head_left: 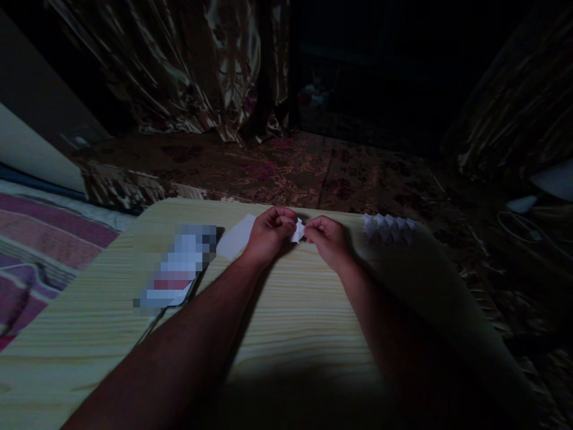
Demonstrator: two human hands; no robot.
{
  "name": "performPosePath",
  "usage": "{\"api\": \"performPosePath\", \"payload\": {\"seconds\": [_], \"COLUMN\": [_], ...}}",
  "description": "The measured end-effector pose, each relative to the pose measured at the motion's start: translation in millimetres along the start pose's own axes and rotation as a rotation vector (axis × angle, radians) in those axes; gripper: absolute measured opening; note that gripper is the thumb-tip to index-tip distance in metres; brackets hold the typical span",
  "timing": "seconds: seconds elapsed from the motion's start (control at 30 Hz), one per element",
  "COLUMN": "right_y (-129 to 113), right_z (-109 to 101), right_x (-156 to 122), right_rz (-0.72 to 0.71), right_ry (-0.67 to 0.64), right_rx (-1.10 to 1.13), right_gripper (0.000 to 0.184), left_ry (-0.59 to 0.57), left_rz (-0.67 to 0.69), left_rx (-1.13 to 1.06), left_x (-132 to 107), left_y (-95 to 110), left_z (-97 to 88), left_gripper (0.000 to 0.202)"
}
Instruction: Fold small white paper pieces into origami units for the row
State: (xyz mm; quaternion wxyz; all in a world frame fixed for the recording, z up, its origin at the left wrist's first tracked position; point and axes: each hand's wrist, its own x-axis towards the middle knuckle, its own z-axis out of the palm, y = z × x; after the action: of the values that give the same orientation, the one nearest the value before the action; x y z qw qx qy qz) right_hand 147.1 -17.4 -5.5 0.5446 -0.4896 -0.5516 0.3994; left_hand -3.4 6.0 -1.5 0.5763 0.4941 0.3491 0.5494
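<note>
Fingertips (283,220) of the left hand (268,234) and the right hand (329,236) close narrowly on a small folded paper piece (297,230), pinching it from either side near the far edge of the wooden board (286,310). A flat white sheet (236,236) lies on the board's far left part. A row of folded paper units (390,227) sits at the board's far right corner.

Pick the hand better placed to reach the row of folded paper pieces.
Right, likely. The right hand lies nearer the folded pieces; the left hand is farther off, beside the flat sheet. Both pinch the small paper piece.
</note>
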Motion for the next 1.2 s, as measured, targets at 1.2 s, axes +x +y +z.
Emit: {"api": "performPosePath", "payload": {"seconds": [1.2], "right_y": [-0.5], "right_z": [1.1], "right_x": [-2.5], "right_rz": [-0.070], "right_ry": [-0.063], "right_rx": [0.009], "right_gripper": [0.006], "left_ry": [-0.113], "left_rz": [-0.072], "left_rx": [0.143], "left_x": [-0.7], "left_y": [-0.1], "left_z": [-0.9], "left_gripper": [0.017]}}
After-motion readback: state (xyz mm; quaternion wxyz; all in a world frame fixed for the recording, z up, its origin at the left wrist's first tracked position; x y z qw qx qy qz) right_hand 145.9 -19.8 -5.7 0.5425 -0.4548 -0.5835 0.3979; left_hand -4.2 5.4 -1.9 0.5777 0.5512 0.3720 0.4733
